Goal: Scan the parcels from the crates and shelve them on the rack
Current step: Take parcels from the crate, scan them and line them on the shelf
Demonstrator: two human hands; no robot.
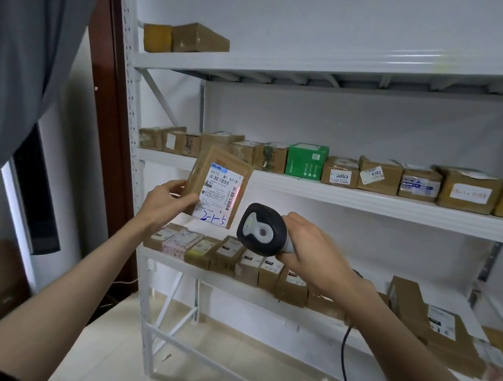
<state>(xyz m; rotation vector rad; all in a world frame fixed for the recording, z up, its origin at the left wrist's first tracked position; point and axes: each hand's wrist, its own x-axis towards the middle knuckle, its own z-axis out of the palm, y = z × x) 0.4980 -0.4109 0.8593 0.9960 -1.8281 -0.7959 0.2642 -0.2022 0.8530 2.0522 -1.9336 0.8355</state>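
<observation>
Rack [338, 197]: white steel, boxes lined along front edges of mid & lower shelves; one tag reads "4302".
Parcel [217, 186]: flat brown, long axis upright, label facing scanner; reads "501E- M1 A21B", handwritten "2-1-5".
Scanner [263, 228]: just right of parcel, red line on barcode.
Left hand [168, 200]: grip pinching parcel's lower-left edge.
Right hand [316, 249]: grip wrapped round scanner handle.

One white metal rack [306, 194] with three shelves in view. Two brown cardboard parcels [186, 40] sit at the left end of the top shelf. The middle shelf holds a row of about twelve parcels [378, 176], one of them a green box [307, 160]. The bottom shelf carries more parcels [226, 253], partly hidden, so no sure count. One labelled parcel [220, 186] and one barcode scanner [263, 228] are held up, one per hand.
</observation>
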